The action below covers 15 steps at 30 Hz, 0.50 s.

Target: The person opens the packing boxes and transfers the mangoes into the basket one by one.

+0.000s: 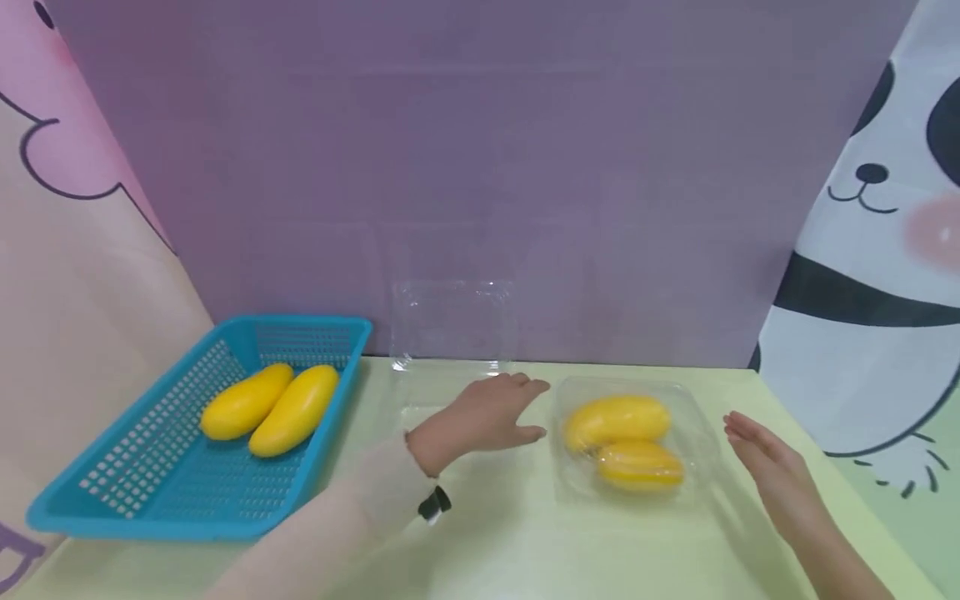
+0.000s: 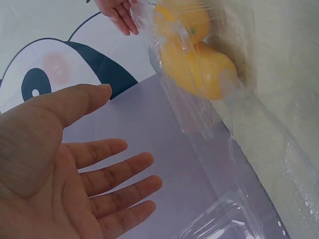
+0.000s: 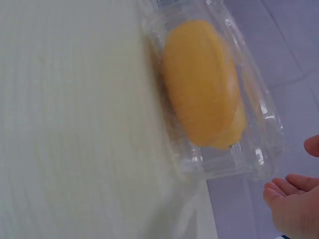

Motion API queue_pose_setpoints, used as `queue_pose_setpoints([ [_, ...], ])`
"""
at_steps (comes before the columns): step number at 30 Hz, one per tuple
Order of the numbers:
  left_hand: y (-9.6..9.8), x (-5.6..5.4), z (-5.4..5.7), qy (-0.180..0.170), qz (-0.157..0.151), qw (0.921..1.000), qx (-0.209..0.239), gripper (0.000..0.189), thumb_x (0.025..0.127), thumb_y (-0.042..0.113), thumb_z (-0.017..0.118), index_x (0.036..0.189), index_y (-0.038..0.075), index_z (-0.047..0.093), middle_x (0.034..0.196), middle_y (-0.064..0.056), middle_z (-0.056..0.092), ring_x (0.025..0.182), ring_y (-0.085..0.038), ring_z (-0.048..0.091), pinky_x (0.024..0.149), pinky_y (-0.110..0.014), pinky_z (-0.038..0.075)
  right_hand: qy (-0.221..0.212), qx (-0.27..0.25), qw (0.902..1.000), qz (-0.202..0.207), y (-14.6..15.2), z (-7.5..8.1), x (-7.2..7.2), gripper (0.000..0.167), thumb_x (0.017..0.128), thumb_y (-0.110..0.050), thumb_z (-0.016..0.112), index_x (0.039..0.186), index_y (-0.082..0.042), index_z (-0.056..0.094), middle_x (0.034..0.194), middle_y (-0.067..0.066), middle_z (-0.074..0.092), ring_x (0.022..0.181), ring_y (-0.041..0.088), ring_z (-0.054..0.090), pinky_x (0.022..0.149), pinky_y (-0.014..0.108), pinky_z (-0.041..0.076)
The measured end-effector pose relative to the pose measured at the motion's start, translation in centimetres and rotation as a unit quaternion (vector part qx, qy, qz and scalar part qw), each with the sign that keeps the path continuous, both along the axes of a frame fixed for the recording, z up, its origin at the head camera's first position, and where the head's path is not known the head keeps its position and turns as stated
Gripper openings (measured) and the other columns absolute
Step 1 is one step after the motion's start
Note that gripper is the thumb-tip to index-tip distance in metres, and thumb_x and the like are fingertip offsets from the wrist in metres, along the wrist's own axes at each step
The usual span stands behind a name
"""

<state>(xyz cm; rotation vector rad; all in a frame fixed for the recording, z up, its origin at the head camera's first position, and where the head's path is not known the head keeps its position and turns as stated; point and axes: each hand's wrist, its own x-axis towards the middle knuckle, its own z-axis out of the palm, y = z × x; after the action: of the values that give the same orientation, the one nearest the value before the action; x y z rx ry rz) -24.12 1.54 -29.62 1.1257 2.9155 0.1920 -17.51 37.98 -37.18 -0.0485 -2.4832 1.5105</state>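
Note:
Two yellow mangoes [image 1: 617,422] lie side by side in a clear plastic box [image 1: 693,400] on the right half of the table, with shiny plastic around them. My left hand [image 1: 480,423] hovers just left of this box, thumb and fingers spread apart, holding nothing. In the left wrist view its palm [image 2: 45,184] shows with the fingers extended. On the box's other side is my right hand [image 1: 776,479], its fingers straight and together, apart from the box. Part of that right hand [image 3: 296,204] appears at the edge of the right wrist view, beside the box.
A blue perforated basket [image 1: 187,527] stands at the left with two more mangoes [image 1: 295,411] inside. Between basket and box, a second clear plastic container has its lid [image 1: 453,325] raised near the purple backdrop [image 1: 487,167]. A panda print [image 1: 862,292] hangs at the right.

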Motion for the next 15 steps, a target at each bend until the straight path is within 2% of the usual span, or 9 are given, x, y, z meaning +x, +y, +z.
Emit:
queue_pose_setpoints([
  [2, 0.4, -0.1, 0.0, 0.003, 0.004, 1.0, -0.002, 0.061, 0.089, 0.043, 0.061, 0.141, 0.017, 0.042, 0.131, -0.003, 0.055, 0.112, -0.02, 0.055, 0.088, -0.034, 0.05, -0.019, 0.013, 0.9997, 0.008, 0.1, -0.1, -0.3, 0.06, 0.101, -0.033, 0.042, 0.145, 0.004, 0.025, 0.114, -0.037, 0.044, 0.1, -0.026, 0.04, 0.082, 0.0, 0.037],
  [3, 0.6, -0.2, -0.1, 0.004, 0.006, 1.0, -0.002, 0.061, 0.089, 0.043, 0.061, 0.141, 0.017, 0.043, 0.13, -0.002, 0.055, 0.111, -0.019, 0.055, 0.086, -0.034, 0.05, -0.027, -0.006, 0.9994, 0.019, 0.2, -0.2, -0.5, 0.062, 0.101, -0.033, 0.041, 0.146, 0.005, 0.022, 0.116, -0.035, 0.043, 0.099, -0.026, 0.04, 0.085, 0.001, 0.036],
  [4, 0.8, -0.2, -0.2, 0.004, 0.006, 1.0, -0.002, 0.061, 0.089, 0.043, 0.061, 0.141, 0.017, 0.043, 0.129, -0.003, 0.055, 0.111, -0.019, 0.055, 0.085, -0.033, 0.051, -0.037, -0.03, 0.9984, 0.032, 0.3, -0.3, -0.6, 0.064, 0.101, -0.033, 0.041, 0.146, 0.006, 0.018, 0.125, -0.029, 0.042, 0.099, -0.026, 0.04, 0.091, 0.003, 0.034],
  [6, 1.2, -0.3, -0.6, -0.004, 0.005, 1.0, 0.002, 0.061, 0.089, 0.043, 0.061, 0.141, 0.017, 0.043, 0.129, -0.003, 0.055, 0.111, -0.019, 0.056, 0.084, -0.033, 0.051, -0.065, -0.079, 0.9932, 0.054, 0.5, -0.6, -0.8, 0.068, 0.101, -0.033, 0.039, 0.147, 0.006, 0.008, 0.146, -0.014, 0.031, 0.1, -0.025, 0.04, 0.103, 0.008, 0.026],
  [8, 1.6, -0.2, -1.1, -0.013, 0.0, 0.9999, 0.008, 0.06, 0.089, 0.042, 0.061, 0.141, 0.017, 0.043, 0.13, -0.003, 0.055, 0.111, -0.019, 0.056, 0.084, -0.033, 0.052, -0.097, -0.125, 0.9846, 0.075, 0.6, -1.0, -1.0, 0.07, 0.102, -0.03, 0.038, 0.147, 0.005, -0.003, 0.157, 0.006, 0.012, 0.103, -0.025, 0.039, 0.112, 0.018, 0.016],
  [10, 2.0, -0.1, -1.6, -0.022, -0.009, 0.9996, 0.015, 0.06, 0.089, 0.041, 0.061, 0.141, 0.016, 0.043, 0.13, -0.004, 0.055, 0.111, -0.019, 0.055, 0.084, -0.032, 0.051, -0.122, -0.142, 0.9784, 0.089, 0.8, -1.4, -1.0, 0.073, 0.102, -0.03, 0.038, 0.146, 0.003, -0.011, 0.154, 0.023, -0.008, 0.107, -0.024, 0.035, 0.114, 0.025, 0.009],
  [13, 2.5, 0.0, -2.1, -0.024, -0.026, 0.9992, 0.018, 0.06, 0.089, 0.04, 0.062, 0.141, 0.016, 0.043, 0.133, -0.003, 0.053, 0.114, -0.018, 0.054, 0.087, -0.031, 0.05, -0.141, -0.136, 0.9757, 0.099, 1.0, -2.0, -0.8, 0.075, 0.102, -0.028, 0.039, 0.146, 0.001, -0.015, 0.152, 0.026, -0.013, 0.108, -0.025, 0.032, 0.113, 0.024, 0.01],
  [15, 2.9, 0.1, -2.2, -0.021, -0.043, 0.9987, 0.018, 0.06, 0.089, 0.039, 0.062, 0.142, 0.017, 0.042, 0.135, -0.002, 0.051, 0.117, -0.017, 0.052, 0.089, -0.029, 0.049, -0.142, -0.148, 0.9729, 0.106, 1.2, -2.3, -0.6, 0.076, 0.101, -0.024, 0.041, 0.145, 0.001, -0.016, 0.151, 0.027, -0.015, 0.123, -0.018, 0.024, 0.112, 0.021, 0.012],
])
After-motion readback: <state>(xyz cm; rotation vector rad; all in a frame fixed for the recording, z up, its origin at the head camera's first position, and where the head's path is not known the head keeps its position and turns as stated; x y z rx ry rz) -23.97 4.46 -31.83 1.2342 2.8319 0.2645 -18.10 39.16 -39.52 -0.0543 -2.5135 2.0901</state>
